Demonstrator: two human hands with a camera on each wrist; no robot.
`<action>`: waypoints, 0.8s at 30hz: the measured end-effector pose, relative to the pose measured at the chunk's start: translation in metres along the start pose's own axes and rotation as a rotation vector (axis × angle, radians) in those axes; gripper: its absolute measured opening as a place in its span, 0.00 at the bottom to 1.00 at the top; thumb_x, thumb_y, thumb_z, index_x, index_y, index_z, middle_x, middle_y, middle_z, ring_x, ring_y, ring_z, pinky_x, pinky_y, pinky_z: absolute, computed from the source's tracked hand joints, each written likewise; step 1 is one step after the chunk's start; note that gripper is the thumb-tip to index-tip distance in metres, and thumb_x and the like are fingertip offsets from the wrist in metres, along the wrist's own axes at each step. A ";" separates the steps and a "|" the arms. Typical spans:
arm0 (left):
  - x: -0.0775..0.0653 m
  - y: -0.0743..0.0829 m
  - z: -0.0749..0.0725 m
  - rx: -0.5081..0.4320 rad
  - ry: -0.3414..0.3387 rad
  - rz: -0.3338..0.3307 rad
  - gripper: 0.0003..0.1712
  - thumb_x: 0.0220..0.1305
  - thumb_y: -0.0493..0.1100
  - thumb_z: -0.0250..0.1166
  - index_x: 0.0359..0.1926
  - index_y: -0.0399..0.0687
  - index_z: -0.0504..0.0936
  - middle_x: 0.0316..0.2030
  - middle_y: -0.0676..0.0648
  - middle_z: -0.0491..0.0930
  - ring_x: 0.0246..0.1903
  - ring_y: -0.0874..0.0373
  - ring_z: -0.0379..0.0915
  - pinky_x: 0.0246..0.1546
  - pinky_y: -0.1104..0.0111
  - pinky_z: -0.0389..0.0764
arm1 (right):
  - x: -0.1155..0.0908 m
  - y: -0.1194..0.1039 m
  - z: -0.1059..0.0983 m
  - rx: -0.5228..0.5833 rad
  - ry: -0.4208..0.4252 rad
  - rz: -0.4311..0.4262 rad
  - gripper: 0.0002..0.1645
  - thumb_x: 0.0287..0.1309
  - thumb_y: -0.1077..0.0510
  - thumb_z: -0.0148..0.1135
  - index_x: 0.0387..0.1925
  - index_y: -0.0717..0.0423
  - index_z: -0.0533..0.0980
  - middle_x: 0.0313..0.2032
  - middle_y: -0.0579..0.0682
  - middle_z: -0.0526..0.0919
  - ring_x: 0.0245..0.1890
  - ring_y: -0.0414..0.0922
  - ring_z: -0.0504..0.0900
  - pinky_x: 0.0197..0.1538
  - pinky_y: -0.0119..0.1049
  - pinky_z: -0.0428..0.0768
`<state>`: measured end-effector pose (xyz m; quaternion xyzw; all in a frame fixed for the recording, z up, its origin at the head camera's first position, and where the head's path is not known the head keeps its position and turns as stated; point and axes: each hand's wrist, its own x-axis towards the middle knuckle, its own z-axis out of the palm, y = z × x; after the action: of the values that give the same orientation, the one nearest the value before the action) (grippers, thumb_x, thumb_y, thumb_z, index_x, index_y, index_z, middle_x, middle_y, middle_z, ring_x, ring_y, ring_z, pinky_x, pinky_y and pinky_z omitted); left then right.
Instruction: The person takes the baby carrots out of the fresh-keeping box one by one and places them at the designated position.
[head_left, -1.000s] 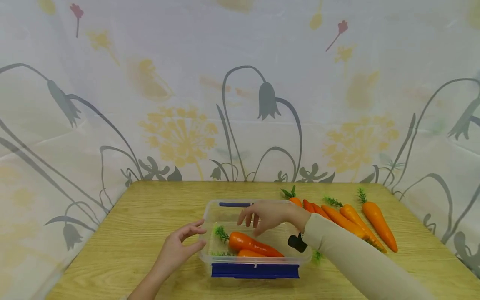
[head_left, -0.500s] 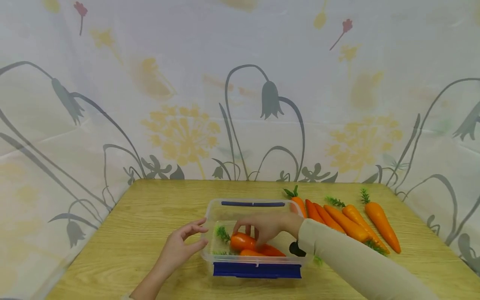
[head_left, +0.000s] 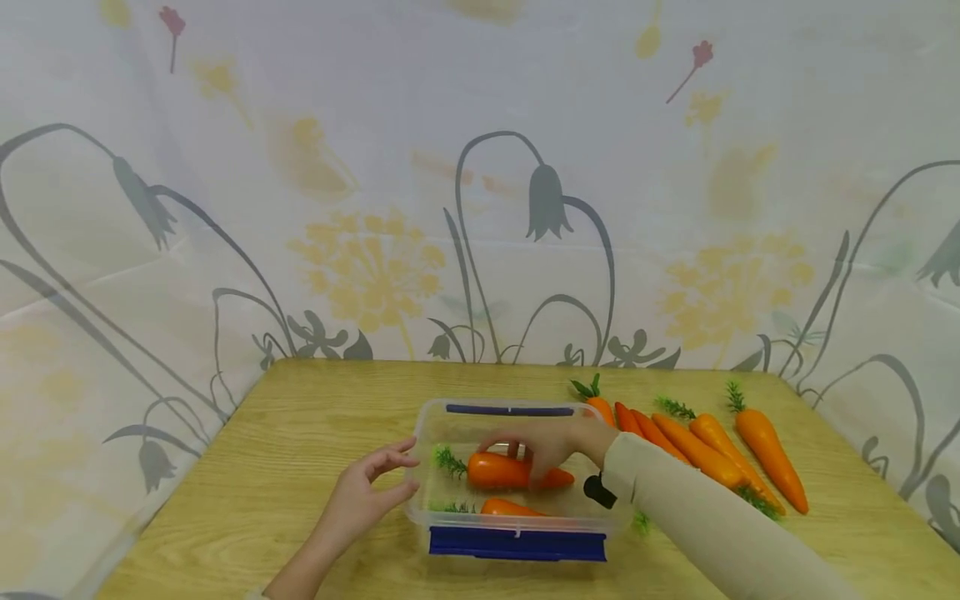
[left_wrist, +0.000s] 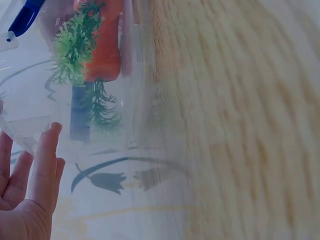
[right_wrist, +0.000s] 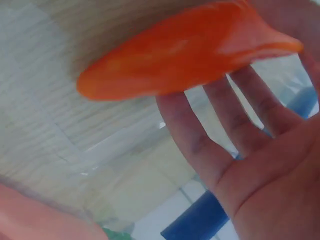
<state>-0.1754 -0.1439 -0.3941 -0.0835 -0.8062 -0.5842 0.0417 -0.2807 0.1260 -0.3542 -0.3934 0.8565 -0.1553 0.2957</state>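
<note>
A clear plastic container (head_left: pixel 517 523) with blue latches stands at the middle front of the table. Inside it, my right hand (head_left: pixel 553 443) reaches down and grips an orange carrot (head_left: pixel 495 472) with a green top. The right wrist view shows this carrot (right_wrist: pixel 170 55) lying across the fingers, with its tip toward the palm. Nearer the front wall lies a second carrot (head_left: pixel 512 507), partly hidden behind the rim. My left hand (head_left: pixel 366 493) is at the container's left side, its fingers relaxed and the fingertips right at the wall. Leafy green tops (left_wrist: pixel 77 47) show through that wall.
Several carrots (head_left: pixel 771 454) lie side by side on the wooden table (head_left: pixel 322 417) to the right of the container, partly behind my right sleeve (head_left: pixel 697 508). A flower-printed cloth (head_left: pixel 495 275) hangs behind the table.
My right hand has lowered into the container and taken hold of the upper carrot. That carrot has shifted toward the back, apart from the other one. My left hand stays at the wall.
</note>
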 end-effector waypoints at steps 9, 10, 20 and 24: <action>0.000 0.000 0.001 0.003 -0.002 0.004 0.10 0.54 0.36 0.68 0.39 0.42 0.83 0.57 0.49 0.73 0.58 0.44 0.65 0.58 0.45 0.62 | -0.004 -0.002 0.000 -0.074 0.037 0.019 0.52 0.43 0.74 0.65 0.67 0.37 0.59 0.45 0.44 0.74 0.43 0.38 0.74 0.35 0.28 0.76; 0.000 0.000 0.001 0.002 -0.004 0.006 0.10 0.54 0.36 0.68 0.39 0.42 0.82 0.57 0.49 0.73 0.58 0.44 0.65 0.58 0.45 0.62 | -0.005 -0.003 -0.001 -0.069 0.049 0.015 0.52 0.43 0.74 0.65 0.67 0.38 0.59 0.44 0.44 0.74 0.41 0.38 0.74 0.35 0.29 0.76; 0.000 0.001 0.001 0.001 -0.005 0.005 0.09 0.55 0.36 0.68 0.39 0.42 0.83 0.57 0.49 0.73 0.59 0.44 0.64 0.58 0.44 0.60 | -0.027 -0.015 -0.016 -0.047 0.139 -0.017 0.50 0.44 0.69 0.69 0.66 0.35 0.60 0.39 0.42 0.74 0.37 0.40 0.75 0.34 0.30 0.77; 0.000 0.001 0.001 0.006 -0.004 0.011 0.09 0.54 0.36 0.68 0.39 0.42 0.83 0.57 0.49 0.73 0.59 0.44 0.64 0.58 0.44 0.60 | -0.039 -0.017 -0.020 -0.020 0.163 -0.048 0.50 0.44 0.69 0.69 0.67 0.39 0.60 0.38 0.44 0.74 0.35 0.40 0.76 0.33 0.31 0.78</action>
<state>-0.1757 -0.1430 -0.3937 -0.0888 -0.8077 -0.5812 0.0434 -0.2630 0.1451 -0.3152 -0.4026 0.8697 -0.1851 0.2174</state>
